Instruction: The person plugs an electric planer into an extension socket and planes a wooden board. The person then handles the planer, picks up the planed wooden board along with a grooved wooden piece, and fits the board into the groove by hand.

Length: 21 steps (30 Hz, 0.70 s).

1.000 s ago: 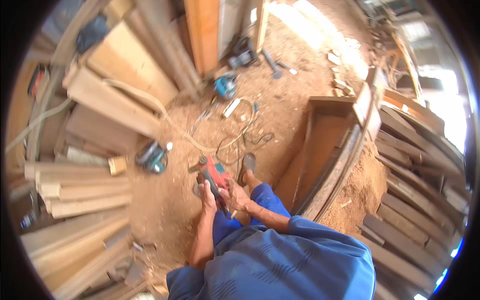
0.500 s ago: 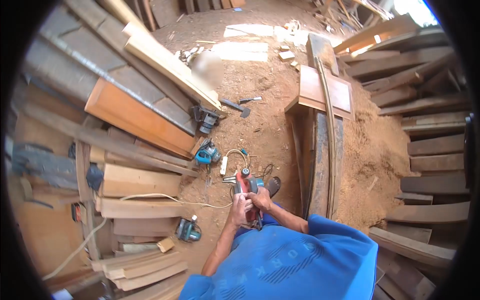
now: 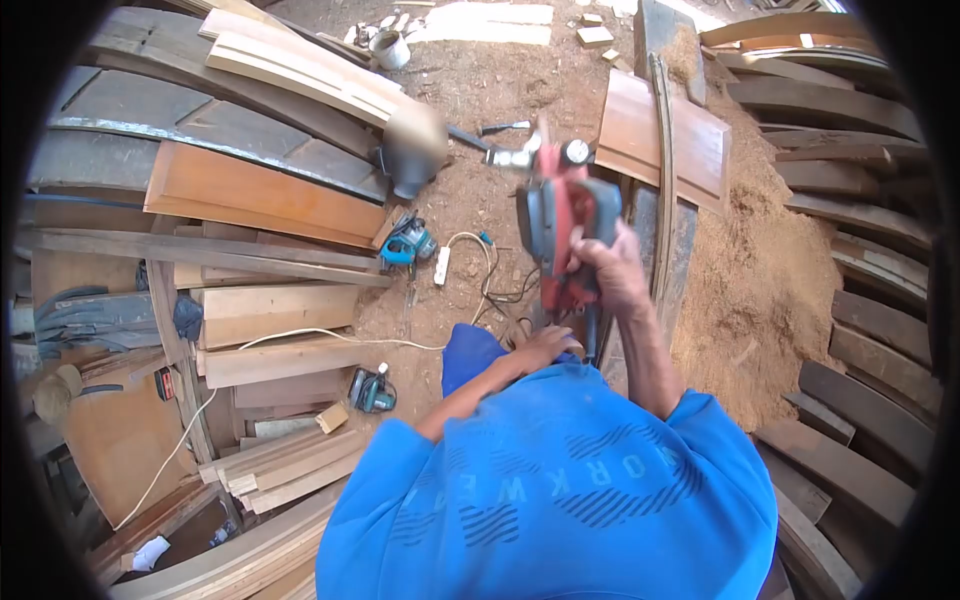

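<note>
My right hand (image 3: 615, 268) is wrapped round the handle of a red electric hand planer (image 3: 562, 225). The planer is raised in front of me and slightly blurred, with a dark cord (image 3: 591, 335) hanging from its rear. Lower down, my left hand (image 3: 545, 348) lies over my lap just below the planer, its fingers stretched out and partly hard to see. A blue-trousered knee (image 3: 470, 355) shows beside it.
A wooden panel (image 3: 630, 110) and a long strip (image 3: 664, 180) lie on the bench at right. Left on the ground are a teal power tool (image 3: 405, 243), a white power strip (image 3: 442, 266) and another teal tool (image 3: 372, 390). Stacked boards (image 3: 280, 315) line the left; more planks (image 3: 870, 270) lie right.
The planer has risen from low near my lap, up and to the right, in my right hand. My left hand has come off it onto my lap. The view has shifted.
</note>
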Each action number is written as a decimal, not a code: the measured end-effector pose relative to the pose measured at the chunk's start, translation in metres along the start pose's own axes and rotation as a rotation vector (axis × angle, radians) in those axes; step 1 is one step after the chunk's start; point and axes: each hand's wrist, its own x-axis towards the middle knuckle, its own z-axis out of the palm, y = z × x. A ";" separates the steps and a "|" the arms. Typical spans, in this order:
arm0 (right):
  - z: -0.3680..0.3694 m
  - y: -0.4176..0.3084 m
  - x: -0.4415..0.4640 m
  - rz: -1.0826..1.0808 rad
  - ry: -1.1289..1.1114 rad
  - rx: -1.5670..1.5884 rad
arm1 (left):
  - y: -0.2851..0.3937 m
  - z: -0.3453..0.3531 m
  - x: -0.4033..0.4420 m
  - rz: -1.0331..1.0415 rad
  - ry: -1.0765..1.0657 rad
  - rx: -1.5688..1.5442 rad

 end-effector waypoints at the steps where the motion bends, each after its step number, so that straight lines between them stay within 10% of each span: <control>1: 0.004 -0.019 -0.004 -0.048 0.035 0.085 | -0.018 0.020 0.013 0.102 -0.052 0.028; 6: -0.015 -0.070 -0.008 -0.165 0.083 -0.167 | -0.095 0.023 -0.021 -0.399 0.019 0.106; 12: -0.037 -0.058 -0.029 -0.121 0.130 -0.332 | -0.235 -0.083 -0.204 -0.821 1.332 -0.862; 14: -0.040 -0.042 -0.029 -0.117 0.143 -0.363 | -0.178 -0.175 -0.208 -0.643 1.585 -1.170; 21: -0.028 0.007 -0.043 0.133 0.157 -0.289 | 0.037 -0.464 -0.223 0.238 1.798 -0.077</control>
